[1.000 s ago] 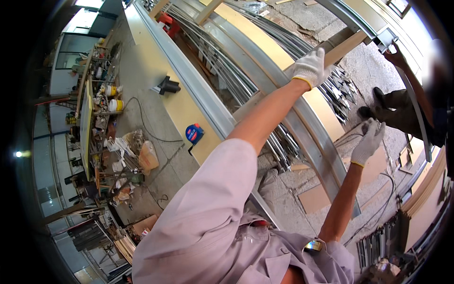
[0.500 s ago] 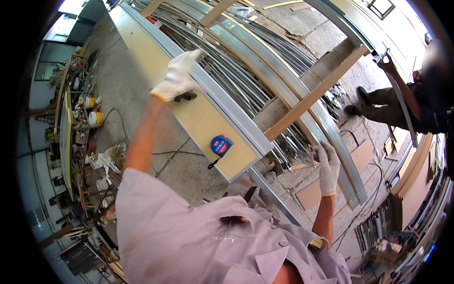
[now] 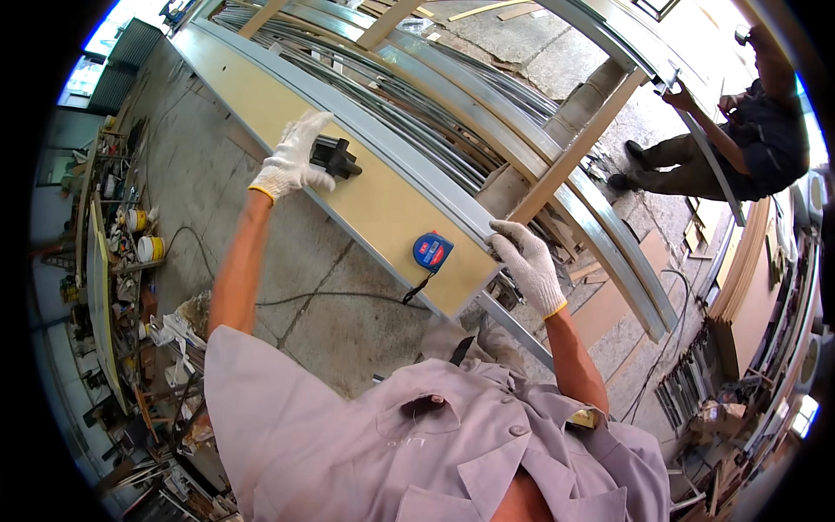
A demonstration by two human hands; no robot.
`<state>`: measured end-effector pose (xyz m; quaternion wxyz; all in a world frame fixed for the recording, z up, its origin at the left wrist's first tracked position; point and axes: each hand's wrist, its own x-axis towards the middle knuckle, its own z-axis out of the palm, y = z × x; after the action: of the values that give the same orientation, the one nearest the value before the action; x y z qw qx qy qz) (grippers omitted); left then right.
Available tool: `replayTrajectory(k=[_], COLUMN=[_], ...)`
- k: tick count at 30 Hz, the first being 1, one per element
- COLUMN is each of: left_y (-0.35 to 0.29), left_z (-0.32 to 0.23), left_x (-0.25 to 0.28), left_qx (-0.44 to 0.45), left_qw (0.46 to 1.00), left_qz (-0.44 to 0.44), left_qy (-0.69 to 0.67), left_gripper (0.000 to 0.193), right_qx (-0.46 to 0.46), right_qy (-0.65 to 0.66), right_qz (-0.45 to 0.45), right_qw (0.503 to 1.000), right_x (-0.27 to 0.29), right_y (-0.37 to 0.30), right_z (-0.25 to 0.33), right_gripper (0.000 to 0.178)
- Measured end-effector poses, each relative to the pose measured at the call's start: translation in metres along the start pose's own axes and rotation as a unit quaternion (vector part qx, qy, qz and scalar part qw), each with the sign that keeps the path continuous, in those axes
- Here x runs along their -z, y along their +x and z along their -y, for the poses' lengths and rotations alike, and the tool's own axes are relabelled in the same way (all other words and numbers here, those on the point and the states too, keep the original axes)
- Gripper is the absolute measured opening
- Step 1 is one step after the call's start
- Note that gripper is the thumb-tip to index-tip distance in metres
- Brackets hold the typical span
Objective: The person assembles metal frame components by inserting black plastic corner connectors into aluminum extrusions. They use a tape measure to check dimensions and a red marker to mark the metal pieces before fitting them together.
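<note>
A long pale-yellow panel (image 3: 383,217) with a grey metal frame (image 3: 417,178) runs from the upper left to just before me. My left hand (image 3: 291,161), in a white knit glove, is open over the panel's left edge. Its thumb and fingers are spread around the near end of a black knobbed tool (image 3: 337,157) lying on the panel. My right hand (image 3: 526,265), gloved too, has its fingers curled over the frame's near right corner. A blue and red tape measure (image 3: 431,251) with a black wrist strap rests on the panel between my hands.
Curved metal profiles (image 3: 513,157) and bundled thin rods (image 3: 417,126) lie right of the panel, crossed by a wooden bar (image 3: 578,148). At the right another person (image 3: 739,130) holds a long strip. Cluttered shelves with buckets (image 3: 150,250) stand left. A cable (image 3: 339,296) crosses the floor.
My right hand has moved left from the curved profiles to the panel's corner. My left hand has come slightly nearer and opened beside the black tool, which now shows more fully.
</note>
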<state>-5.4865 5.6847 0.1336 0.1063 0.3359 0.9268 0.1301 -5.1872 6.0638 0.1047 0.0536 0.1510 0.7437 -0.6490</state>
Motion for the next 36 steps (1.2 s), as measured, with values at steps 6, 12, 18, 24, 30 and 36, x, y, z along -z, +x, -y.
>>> replayTrajectory(k=[6,12,18,24,30,36], left_y=[-0.003,-0.049,-0.112,-0.147,-0.182,-0.192], left_z=[-0.005,-0.111,-0.256,-0.401,-0.48,-0.494], left_x=[0.004,-0.012,-0.066,-0.138,-0.206,-0.268], left_qx=[0.015,-0.096,-0.145,-0.078,0.054,0.288], left_qw=[0.975,0.967,0.93,0.935,0.947,0.68], left_qz=[0.061,-0.179,-0.269,-0.347,-0.258,-0.324], left_qy=[0.212,0.154,0.204,-0.003,-0.181,-0.592], left_gripper=[0.098,0.088,0.1,0.102,0.099,0.083], right_qx=[-0.054,-0.069,-0.129,-0.219,-0.013,0.037], right_qy=[0.072,0.187,0.451,0.541,-0.065,-0.004], right_qz=[0.01,0.028,0.136,0.087,0.106,0.112], right_qw=[0.996,0.979,0.873,0.807,0.992,0.993], right_x=[-0.016,-0.036,-0.016,0.051,0.101,0.101], right_y=[-0.019,-0.025,-0.06,-0.122,-0.154,-0.162], right_z=[0.019,0.037,0.027,-0.007,-0.034,-0.082], right_gripper=[0.043,0.068,0.074,0.068,0.06,0.062])
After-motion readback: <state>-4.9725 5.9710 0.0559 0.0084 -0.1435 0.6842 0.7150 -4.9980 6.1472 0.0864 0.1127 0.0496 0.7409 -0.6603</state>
